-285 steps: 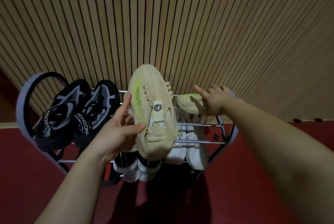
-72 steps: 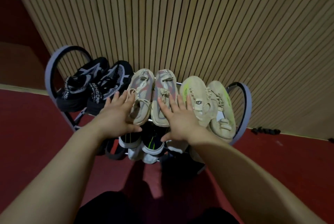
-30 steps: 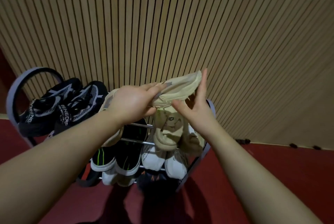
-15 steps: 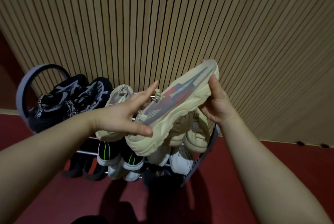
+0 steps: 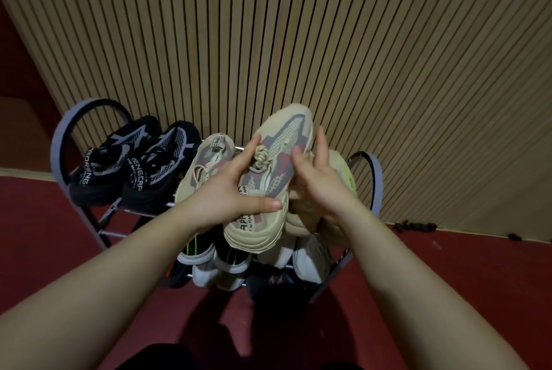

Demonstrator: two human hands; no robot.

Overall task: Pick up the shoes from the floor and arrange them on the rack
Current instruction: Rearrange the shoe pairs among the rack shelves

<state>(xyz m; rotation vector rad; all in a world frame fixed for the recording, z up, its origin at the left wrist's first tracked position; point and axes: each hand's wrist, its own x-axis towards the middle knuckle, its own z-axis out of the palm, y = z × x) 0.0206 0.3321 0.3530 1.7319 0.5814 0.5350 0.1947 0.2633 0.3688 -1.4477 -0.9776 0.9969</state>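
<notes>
Likely near the finish: rack [image 5: 61, 142] shelves hold pairs, while fingers of left hand [image 5: 231, 193] and right hand [image 5: 324, 187] both clasp one beige-and-red shoe [image 5: 288, 135] above its racked mate [image 5: 209, 160], not yet seated.

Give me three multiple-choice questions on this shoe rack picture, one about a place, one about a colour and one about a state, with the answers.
1. Where on the rack does the black pair sit?
A. left end of the top shelf
B. right end of the top shelf
C. bottom shelf

2. What colour is the floor?
A. grey
B. red
C. white

3. How is the beige-and-red sneaker right now?
A. lying on the floor
B. held by both hands
C. resting alone on the bottom shelf

Answers:
1 A: it sits beside the rack's left hoop.
2 B: red shows all round the rack.
3 B: the left hand and right hand grip it above the top shelf.
</notes>
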